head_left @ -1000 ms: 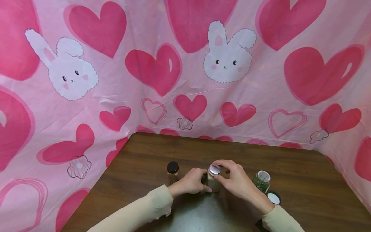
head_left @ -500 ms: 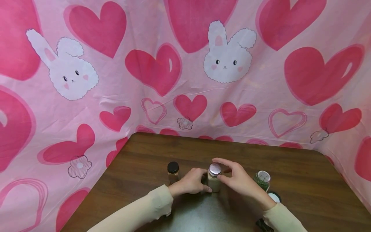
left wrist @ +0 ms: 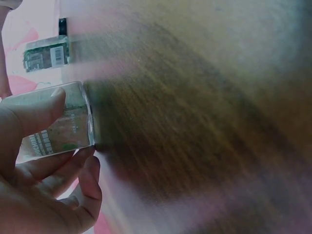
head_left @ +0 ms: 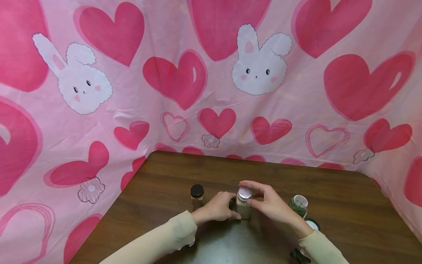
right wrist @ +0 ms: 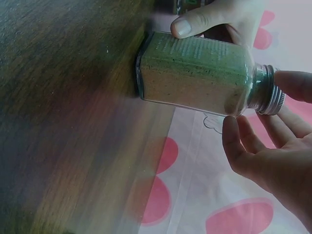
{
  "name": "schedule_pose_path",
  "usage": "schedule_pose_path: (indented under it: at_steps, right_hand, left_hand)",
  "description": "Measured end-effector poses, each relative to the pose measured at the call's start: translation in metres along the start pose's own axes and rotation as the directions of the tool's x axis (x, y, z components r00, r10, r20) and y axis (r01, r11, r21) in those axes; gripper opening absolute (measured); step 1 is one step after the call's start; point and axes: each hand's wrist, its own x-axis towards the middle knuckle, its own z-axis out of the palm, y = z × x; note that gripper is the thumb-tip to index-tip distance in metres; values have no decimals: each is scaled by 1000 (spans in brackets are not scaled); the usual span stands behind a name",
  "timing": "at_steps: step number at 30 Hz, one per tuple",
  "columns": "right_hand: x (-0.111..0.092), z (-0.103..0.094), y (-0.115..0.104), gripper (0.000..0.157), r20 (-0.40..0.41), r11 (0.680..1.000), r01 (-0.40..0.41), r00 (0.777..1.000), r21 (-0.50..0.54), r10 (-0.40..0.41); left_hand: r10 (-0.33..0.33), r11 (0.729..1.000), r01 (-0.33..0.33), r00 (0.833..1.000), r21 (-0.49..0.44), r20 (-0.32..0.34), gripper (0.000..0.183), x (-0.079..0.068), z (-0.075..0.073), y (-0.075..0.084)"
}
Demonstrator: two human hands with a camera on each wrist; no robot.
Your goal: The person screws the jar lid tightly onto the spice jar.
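Observation:
A square glass jar (head_left: 244, 209) of pale, green-flecked seasoning stands upright on the brown table (head_left: 171, 172). My left hand (head_left: 217, 207) grips its body low down; in the left wrist view the thumb lies across the printed label side of the jar (left wrist: 77, 127). Up at the silver lid (head_left: 244, 193) is my right hand (head_left: 267, 202). The right wrist view has its thumb on one side of the ribbed metal lid (right wrist: 274, 97) and curled fingers on the other side.
Left of the hands stands a jar with a black cap (head_left: 197, 191). To the right are a jar of green herbs (head_left: 298, 207), a black lid with a white liner (head_left: 313, 223) and a dark object (head_left: 300, 256) by the right sleeve. Pink heart-patterned cloth (head_left: 217, 80) hangs behind the table.
My right fingers loosened from the lid and spread slightly, then came back around it. The left hand and the jar have kept their place.

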Motion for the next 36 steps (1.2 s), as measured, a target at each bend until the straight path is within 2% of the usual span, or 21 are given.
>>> schedule_pose_path:
  at_steps: [13, 36]
  right_hand:
    - [-2, 2, 3, 46, -40, 1000, -4, 999, 22, 5]
    - [0, 10, 0, 47, -180, 994, -105, 978, 14, 105]
  left_hand:
    - [2, 1000, -2, 1000, -11, 6, 48, 0, -1, 0]
    - [16, 1000, -16, 1000, -9, -2, 46, 1, 0, -2]
